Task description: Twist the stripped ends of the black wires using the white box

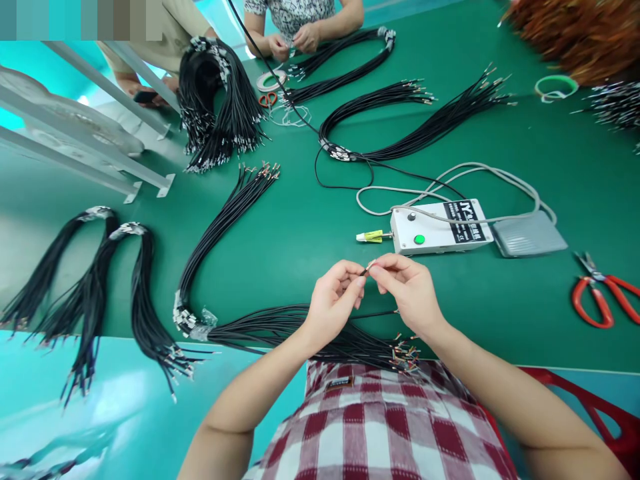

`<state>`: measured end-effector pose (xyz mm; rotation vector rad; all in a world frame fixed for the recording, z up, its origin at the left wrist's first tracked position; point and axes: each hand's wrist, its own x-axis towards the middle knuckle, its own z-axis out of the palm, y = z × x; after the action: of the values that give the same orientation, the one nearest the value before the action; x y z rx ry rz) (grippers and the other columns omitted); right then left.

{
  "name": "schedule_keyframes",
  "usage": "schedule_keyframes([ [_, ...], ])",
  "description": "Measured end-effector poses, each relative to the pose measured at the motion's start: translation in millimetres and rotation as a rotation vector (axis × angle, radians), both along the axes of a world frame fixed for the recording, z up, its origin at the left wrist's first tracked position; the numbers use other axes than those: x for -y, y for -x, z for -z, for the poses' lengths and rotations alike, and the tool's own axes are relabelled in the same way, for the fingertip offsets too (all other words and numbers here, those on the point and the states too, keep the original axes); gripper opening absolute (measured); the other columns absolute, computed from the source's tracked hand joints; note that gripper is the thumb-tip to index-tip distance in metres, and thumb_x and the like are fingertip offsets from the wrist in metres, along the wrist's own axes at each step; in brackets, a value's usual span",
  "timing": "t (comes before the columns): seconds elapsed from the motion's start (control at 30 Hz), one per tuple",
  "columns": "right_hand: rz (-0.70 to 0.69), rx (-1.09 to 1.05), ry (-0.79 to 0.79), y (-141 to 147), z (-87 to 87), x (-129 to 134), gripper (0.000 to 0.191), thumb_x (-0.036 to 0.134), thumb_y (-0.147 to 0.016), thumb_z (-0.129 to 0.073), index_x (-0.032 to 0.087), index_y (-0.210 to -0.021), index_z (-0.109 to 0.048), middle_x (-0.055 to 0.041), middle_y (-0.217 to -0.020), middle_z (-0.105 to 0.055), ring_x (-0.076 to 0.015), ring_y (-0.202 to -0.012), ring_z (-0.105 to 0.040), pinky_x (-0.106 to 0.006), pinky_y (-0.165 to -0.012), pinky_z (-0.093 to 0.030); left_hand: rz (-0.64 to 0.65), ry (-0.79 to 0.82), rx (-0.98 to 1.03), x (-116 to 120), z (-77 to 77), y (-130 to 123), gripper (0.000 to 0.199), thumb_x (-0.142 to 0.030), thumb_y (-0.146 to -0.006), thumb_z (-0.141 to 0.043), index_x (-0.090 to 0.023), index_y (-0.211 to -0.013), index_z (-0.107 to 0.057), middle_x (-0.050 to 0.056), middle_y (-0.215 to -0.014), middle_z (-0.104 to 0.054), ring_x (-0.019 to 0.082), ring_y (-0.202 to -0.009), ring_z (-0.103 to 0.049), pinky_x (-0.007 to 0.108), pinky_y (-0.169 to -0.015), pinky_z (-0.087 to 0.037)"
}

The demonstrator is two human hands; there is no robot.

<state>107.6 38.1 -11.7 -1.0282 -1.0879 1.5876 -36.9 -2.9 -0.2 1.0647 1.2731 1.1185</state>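
In the head view my left hand (pixel 336 298) pinches a black cable (pixel 365 271) close to its end. The fingertips of my right hand (pixel 407 287) are closed on the thin wire ends of that same cable, touching the left fingertips. Under my hands a bundle of black cables (pixel 280 323) runs along the front table edge, its stripped coloured ends (pixel 406 353) lying by my checked clothing. Just beyond my hands stands a white control box (pixel 430 227) with a green button and a yellow-tagged tip (pixel 371 237) pointing left.
A grey foot pedal (pixel 530 235) and red-handled pliers (pixel 597 293) lie to the right on the green table (pixel 280 227). More cable bundles (pixel 215 100) lie left and behind. Across the table a co-worker's hands (pixel 295 41) hold something small. Metal struts (pixel 95 143) rise at left.
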Motion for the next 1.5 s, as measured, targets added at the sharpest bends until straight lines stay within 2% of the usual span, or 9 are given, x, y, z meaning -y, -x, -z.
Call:
schedule_keyframes([
  [0.13,-0.018,-0.020,0.035,0.8,7.8,4.8,0.022,0.042,-0.074,-0.082,0.022,-0.077,-0.073,-0.0019,-0.082,-0.072,-0.0103,-0.056,-0.053,-0.026,-0.053,-0.048,-0.027,0.046,0.080,1.5,3.1,-1.0,0.034,-0.048,-0.085,-0.070,-0.017,-0.089,-0.057,-0.004,-0.062,-0.056,0.008,-0.048,-0.051,0.020,-0.046,-0.040],
  [0.33,-0.083,-0.021,0.000,-2.7,8.8,3.8,0.033,0.044,-0.075,-0.082,0.025,-0.099,-0.073,-0.0012,-0.084,-0.069,-0.0139,-0.069,-0.061,-0.027,-0.062,-0.052,-0.025,0.070,0.097,2.6,3.4,-2.2,0.035,-0.049,-0.084,-0.071,-0.017,-0.089,-0.058,-0.003,-0.062,-0.057,0.007,-0.047,-0.051,0.021,-0.046,-0.040],
  [0.47,-0.043,-0.060,0.040,5.2,9.3,4.1,0.025,0.045,-0.077,-0.080,0.022,-0.082,-0.071,-0.0002,-0.080,-0.069,-0.0100,-0.056,-0.053,-0.026,-0.055,-0.049,-0.033,0.053,0.074,3.7,6.4,-5.0,0.035,-0.050,-0.083,-0.071,-0.017,-0.088,-0.057,-0.003,-0.063,-0.058,0.008,-0.048,-0.051,0.021,-0.046,-0.041],
  [0.6,-0.057,-0.065,0.055,7.0,11.3,6.2,0.022,0.041,-0.078,-0.079,0.021,-0.084,-0.073,-0.0014,-0.083,-0.071,-0.0081,-0.051,-0.049,-0.025,-0.050,-0.048,-0.030,0.039,0.071,4.4,9.8,-4.9,0.032,-0.047,-0.086,-0.069,-0.019,-0.093,-0.055,-0.002,-0.066,-0.061,0.009,-0.049,-0.053,0.022,-0.047,-0.042],
  [0.77,-0.039,-0.048,0.014,1.2,10.3,8.2,0.021,0.040,-0.074,-0.083,0.021,-0.080,-0.075,-0.0023,-0.085,-0.072,-0.0095,-0.053,-0.057,-0.026,-0.050,-0.050,-0.132,-0.171,-0.038,-2.2,3.3,-4.4,0.031,-0.038,-0.083,-0.074,-0.022,-0.104,-0.059,0.003,-0.090,-0.064,0.015,-0.080,-0.065,0.029,-0.074,-0.054],
  [0.93,-0.012,-0.012,0.008,-1.0,7.3,8.5,0.027,0.043,-0.069,-0.087,0.020,-0.073,-0.073,-0.0006,-0.075,-0.069,-0.0115,-0.053,-0.060,-0.026,-0.049,-0.051,-0.141,-0.333,-0.285,-8.2,-4.8,-5.9,0.010,-0.029,-0.086,-0.070,-0.020,-0.082,-0.066,0.004,-0.086,-0.061,0.017,-0.084,-0.060,0.028,-0.074,-0.051],
  [1.3,-0.047,-0.012,0.013,0.7,8.2,6.4,0.023,0.041,-0.078,-0.080,0.019,-0.079,-0.071,0.0000,-0.072,-0.069,-0.0115,-0.055,-0.062,-0.026,-0.056,-0.050,-0.214,0.001,0.269,-8.9,3.6,-2.6,0.021,-0.036,-0.080,-0.078,-0.017,-0.080,-0.068,0.002,-0.076,-0.066,0.012,-0.070,-0.061,0.025,-0.069,-0.053],
  [1.43,-0.036,0.011,0.031,0.4,9.4,6.7,0.025,0.042,-0.077,-0.080,0.019,-0.079,-0.071,-0.0004,-0.074,-0.070,-0.0113,-0.055,-0.061,-0.026,-0.056,-0.049,-0.205,-0.015,0.270,-9.8,0.7,0.4,0.021,-0.036,-0.082,-0.076,-0.017,-0.082,-0.068,0.003,-0.081,-0.067,0.013,-0.075,-0.063,0.025,-0.073,-0.054],
  [1.5,-0.042,-0.003,0.034,0.3,9.4,7.0,0.027,0.044,-0.075,-0.081,0.019,-0.078,-0.070,-0.0002,-0.073,-0.070,-0.0116,-0.056,-0.061,-0.027,-0.056,-0.050,-0.128,-0.038,0.178,-10.9,-0.3,0.6,0.020,-0.036,-0.083,-0.076,-0.018,-0.091,-0.071,0.005,-0.086,-0.067,0.013,-0.077,-0.063,0.025,-0.073,-0.055],
])
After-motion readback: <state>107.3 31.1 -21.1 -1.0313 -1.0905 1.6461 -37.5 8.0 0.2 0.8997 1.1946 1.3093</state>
